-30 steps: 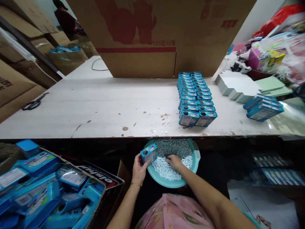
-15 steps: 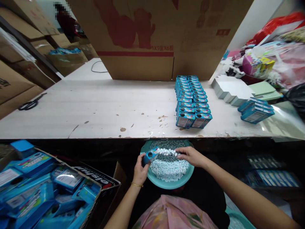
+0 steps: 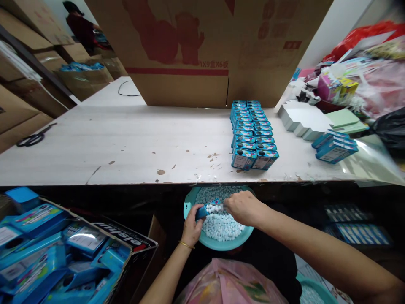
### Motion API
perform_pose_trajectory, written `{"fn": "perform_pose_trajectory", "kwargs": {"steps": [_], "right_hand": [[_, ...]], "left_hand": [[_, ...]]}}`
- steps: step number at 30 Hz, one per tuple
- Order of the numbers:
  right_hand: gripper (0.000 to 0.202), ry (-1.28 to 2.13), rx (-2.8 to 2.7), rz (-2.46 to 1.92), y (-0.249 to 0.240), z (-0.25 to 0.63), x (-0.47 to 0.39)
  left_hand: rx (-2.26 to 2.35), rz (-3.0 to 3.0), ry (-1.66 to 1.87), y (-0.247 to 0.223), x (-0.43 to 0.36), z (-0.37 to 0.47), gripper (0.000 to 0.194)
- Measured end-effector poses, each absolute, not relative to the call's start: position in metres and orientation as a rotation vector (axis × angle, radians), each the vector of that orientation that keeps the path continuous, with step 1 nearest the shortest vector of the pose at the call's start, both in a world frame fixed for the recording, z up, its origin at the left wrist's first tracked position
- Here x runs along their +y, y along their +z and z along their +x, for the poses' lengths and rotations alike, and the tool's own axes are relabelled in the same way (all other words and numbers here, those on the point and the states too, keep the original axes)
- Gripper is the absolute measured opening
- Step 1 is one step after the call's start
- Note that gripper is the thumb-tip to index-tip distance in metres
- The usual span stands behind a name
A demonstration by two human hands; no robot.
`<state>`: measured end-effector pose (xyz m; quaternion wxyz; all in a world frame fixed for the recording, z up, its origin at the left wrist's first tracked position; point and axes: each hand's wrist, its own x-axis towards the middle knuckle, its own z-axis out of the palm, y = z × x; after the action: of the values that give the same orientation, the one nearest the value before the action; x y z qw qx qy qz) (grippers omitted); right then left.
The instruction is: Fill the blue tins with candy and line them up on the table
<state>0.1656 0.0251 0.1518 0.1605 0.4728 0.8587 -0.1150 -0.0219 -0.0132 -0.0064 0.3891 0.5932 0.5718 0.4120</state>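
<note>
A teal basin (image 3: 221, 245) full of small white and pale blue pellets (image 3: 223, 230) rests below the table's front edge. Over its left part, my left hand (image 3: 192, 223) grips a small blue box (image 3: 204, 211), tilted, with white pellets at its open right end. My right hand (image 3: 242, 207) is closed just right of that opening, above the pellets; what its fingers hold is too small and hidden to make out.
Two rows of filled blue boxes (image 3: 253, 135) stand on the white table (image 3: 142, 143). A carton of blue boxes (image 3: 47, 253) is at lower left. A large carton (image 3: 190, 84) stands behind. Scissors (image 3: 34, 137) lie left; a person (image 3: 80, 29) is far back.
My right hand has moved left and turned, closer to the box. The box has shifted slightly right, and the line of pellets beyond its opening is now mostly gone from view.
</note>
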Motion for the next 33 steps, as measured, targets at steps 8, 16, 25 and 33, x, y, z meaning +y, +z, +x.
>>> {"fn": "perform_pose_trajectory", "kwargs": {"steps": [8, 16, 25, 33], "right_hand": [[0.027, -0.524, 2.498, 1.511, 0.141, 0.209, 0.022], [0.026, -0.726, 2.109, 1.848, 0.024, 0.219, 0.027], [0.028, -1.356, 2.176, 1.853, -0.051, 0.141, 0.027], [0.038, -1.842, 2.337, 1.719, 0.011, 0.199, 0.027]], "left_hand": [[1.472, 1.38, 1.108, -0.01, -0.011, -0.027, 0.033], [1.519, 1.218, 1.186, -0.03, -0.015, -0.052, 0.039], [1.554, 1.022, 1.308, -0.016, -0.02, -0.068, 0.047], [1.586, 1.038, 1.334, -0.018, -0.019, -0.073, 0.047]]}}
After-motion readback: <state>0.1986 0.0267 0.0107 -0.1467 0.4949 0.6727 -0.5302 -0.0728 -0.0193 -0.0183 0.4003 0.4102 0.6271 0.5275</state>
